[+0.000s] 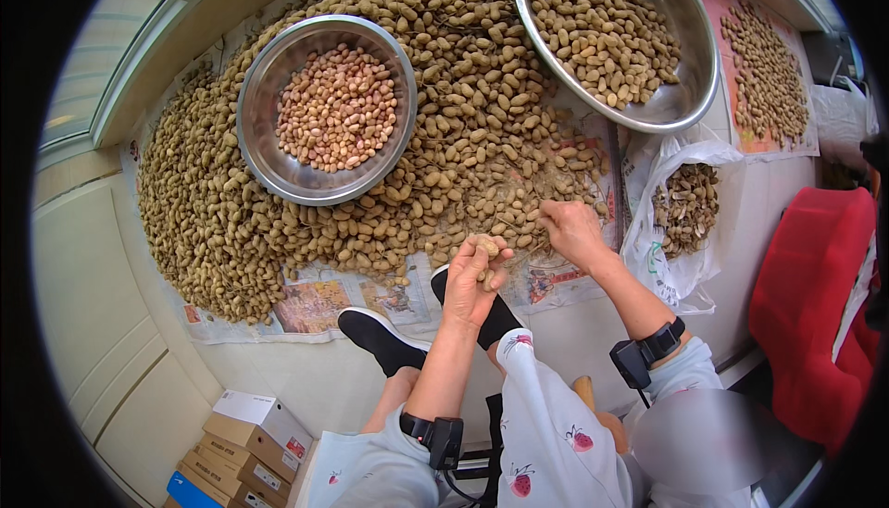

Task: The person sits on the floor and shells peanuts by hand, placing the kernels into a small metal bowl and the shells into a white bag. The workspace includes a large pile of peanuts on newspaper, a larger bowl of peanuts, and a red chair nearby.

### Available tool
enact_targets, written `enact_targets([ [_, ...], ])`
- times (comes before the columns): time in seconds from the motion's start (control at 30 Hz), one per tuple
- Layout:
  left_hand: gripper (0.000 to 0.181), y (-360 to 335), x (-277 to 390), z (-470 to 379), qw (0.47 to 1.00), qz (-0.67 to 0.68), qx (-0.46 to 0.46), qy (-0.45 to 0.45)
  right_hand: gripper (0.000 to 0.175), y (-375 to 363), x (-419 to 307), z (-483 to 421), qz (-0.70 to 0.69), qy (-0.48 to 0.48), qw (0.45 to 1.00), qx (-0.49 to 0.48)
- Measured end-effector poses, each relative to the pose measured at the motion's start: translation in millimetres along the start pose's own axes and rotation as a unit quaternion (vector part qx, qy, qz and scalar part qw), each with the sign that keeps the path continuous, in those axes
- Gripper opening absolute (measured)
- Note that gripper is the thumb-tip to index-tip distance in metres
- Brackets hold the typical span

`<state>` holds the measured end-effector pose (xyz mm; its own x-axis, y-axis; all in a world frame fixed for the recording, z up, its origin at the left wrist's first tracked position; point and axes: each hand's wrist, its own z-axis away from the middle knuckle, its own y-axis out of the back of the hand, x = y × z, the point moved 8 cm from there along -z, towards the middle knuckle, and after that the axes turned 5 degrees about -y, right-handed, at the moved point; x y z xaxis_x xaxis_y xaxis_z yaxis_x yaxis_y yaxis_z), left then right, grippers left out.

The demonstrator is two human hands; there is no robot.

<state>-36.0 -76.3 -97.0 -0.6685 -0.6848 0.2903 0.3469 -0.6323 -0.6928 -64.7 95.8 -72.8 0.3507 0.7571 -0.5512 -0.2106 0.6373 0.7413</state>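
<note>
My left hand [467, 287] is turned palm up, its fingers curled around a few unshelled peanuts [488, 248]. To its right, my right hand [575, 231] has its fingers bent together just above the edge of the peanut pile; whether anything is between the fingertips cannot be made out. Beyond both hands a large heap of unshelled peanuts [458, 133] spreads over printed paper sheets [312, 308]. A steel bowl [258, 161] of shelled pink peanut kernels [340, 108] rests on the heap. A larger steel basin [694, 70] at the upper right holds more unshelled peanuts [604, 32].
A white plastic bag [642, 247] of empty peanut shells [687, 209] stands right of my right hand. More peanuts [764, 77] lie on a red sheet farther right. A red seat [809, 306] is at the right edge, stacked cardboard boxes [243, 449] at lower left. My black shoes [378, 338] touch the paper's edge.
</note>
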Motion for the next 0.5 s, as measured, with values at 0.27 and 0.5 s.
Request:
enact_targets([
  [0.27, 0.017, 1.3, 16.3, -3.0, 0.949, -0.299, 0.022, -0.094, 0.014, 31.7, 42.8, 17.1, 0.175, -0.129, 0.969, 0.116],
  [0.5, 0.015, 13.3, 11.8, -3.7, 0.976, -0.208, 0.056, -0.038, 0.008, 2.8, 4.9, 26.6, -0.011, 0.088, 0.993, 0.084],
])
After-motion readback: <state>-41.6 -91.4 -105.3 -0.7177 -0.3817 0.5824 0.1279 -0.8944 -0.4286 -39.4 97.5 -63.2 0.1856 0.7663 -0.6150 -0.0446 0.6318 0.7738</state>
